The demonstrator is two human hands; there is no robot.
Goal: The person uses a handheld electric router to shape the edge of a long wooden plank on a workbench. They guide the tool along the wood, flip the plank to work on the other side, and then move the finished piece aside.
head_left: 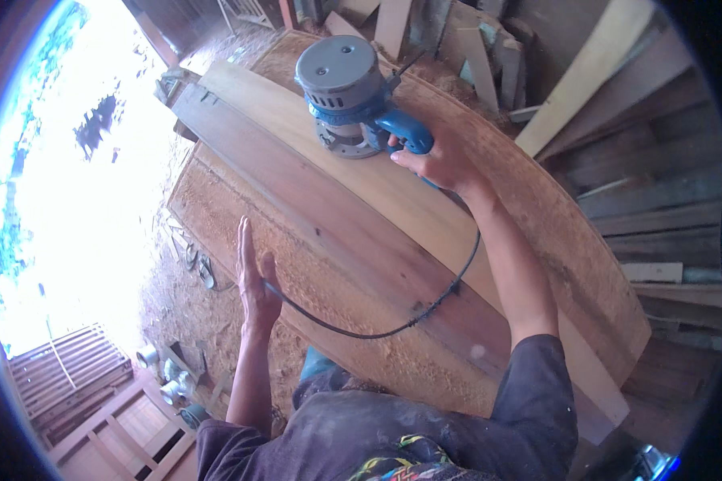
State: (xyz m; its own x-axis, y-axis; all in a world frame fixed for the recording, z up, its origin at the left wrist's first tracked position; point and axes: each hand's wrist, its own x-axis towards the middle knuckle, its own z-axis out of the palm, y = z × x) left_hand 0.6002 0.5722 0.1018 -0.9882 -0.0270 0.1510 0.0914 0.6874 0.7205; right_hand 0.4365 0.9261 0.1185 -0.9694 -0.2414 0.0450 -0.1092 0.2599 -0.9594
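Observation:
My right hand [441, 163] is closed around the blue side handle of a router [341, 74]. The router has a grey round motor housing and sits at the far end of a pale plank [377, 183]. A darker reddish-brown plank [329, 196] lies along the pale one's left side. My left hand [257, 280] is raised beside the bench's left edge, fingers stretched out and upright. A black power cord [365, 337] loops across the planks and meets this hand near the thumb; whether the thumb pins it is hidden.
Sawdust covers the workbench [569, 256] under the planks. Boards [586, 72] lean and lie stacked along the right, with offcuts [485, 60] behind the bench. Wooden frames [124, 429] and a slatted panel [68, 373] stand at lower left. Sandals [206, 272] lie on the floor.

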